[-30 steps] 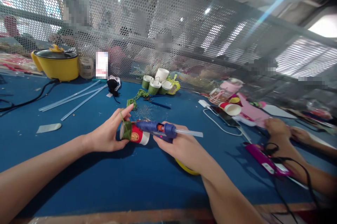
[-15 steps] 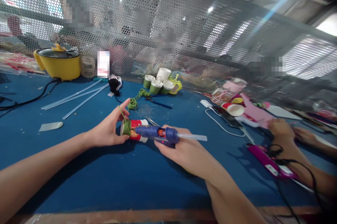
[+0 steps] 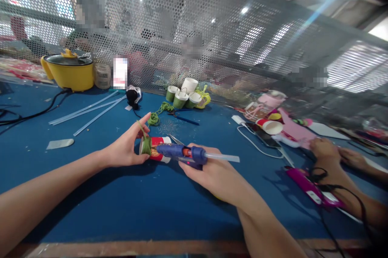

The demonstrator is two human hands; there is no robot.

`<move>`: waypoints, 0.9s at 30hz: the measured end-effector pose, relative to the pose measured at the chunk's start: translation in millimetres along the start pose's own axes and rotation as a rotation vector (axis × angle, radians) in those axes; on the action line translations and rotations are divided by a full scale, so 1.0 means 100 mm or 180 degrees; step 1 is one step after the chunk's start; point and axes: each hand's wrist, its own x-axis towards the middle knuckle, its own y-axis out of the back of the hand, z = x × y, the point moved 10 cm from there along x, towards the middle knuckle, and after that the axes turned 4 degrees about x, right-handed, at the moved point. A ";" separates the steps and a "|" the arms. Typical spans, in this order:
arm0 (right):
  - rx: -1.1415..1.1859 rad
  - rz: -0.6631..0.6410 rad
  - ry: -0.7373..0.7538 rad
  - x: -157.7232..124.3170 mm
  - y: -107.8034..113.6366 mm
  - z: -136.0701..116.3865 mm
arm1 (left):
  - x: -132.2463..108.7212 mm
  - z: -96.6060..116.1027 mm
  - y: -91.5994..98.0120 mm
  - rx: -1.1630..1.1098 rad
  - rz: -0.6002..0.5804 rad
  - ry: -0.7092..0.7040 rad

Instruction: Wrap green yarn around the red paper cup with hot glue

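My left hand (image 3: 125,149) holds a red and white paper cup (image 3: 154,147) on its side above the blue table (image 3: 127,201); green cord (image 3: 146,144) is wound round the cup's bottom end. The fingers pinch the cord against the cup. My right hand (image 3: 209,173) grips a blue glue gun (image 3: 182,153), nozzle pointing left at the cup, with a clear glue stick (image 3: 222,157) sticking out of its back.
Green-wrapped cups (image 3: 182,97), loose green cord (image 3: 157,115), scissors (image 3: 182,117) and clear glue sticks (image 3: 91,110) lie beyond. A yellow pot (image 3: 69,73) stands far left before a mesh screen. Another person's hands (image 3: 330,155), a pink tool (image 3: 309,187) and a phone (image 3: 263,137) lie right.
The cup and glue gun have shifted slightly up and away; my left hand has turned the cup a little, with the gun's nozzle staying at the cord.
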 end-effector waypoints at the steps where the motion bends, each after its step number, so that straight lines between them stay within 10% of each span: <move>1: 0.0026 0.0024 -0.0022 0.01 0.01 0.01 | 0.00 0.03 0.00 0.0091 -0.0006 -0.0062; 11: -0.0344 0.0016 -0.0244 0.05 -0.01 0.16 | -0.03 0.29 -0.02 0.0779 -0.0035 -0.0535; 20: 0.1000 0.0078 -0.1182 0.08 -0.04 0.47 | -0.03 0.30 -0.02 0.0795 -0.0034 -0.0535; 27: 0.1549 0.0913 -0.1430 0.21 0.16 0.96 | -0.01 0.22 0.01 0.0627 0.0066 -0.0386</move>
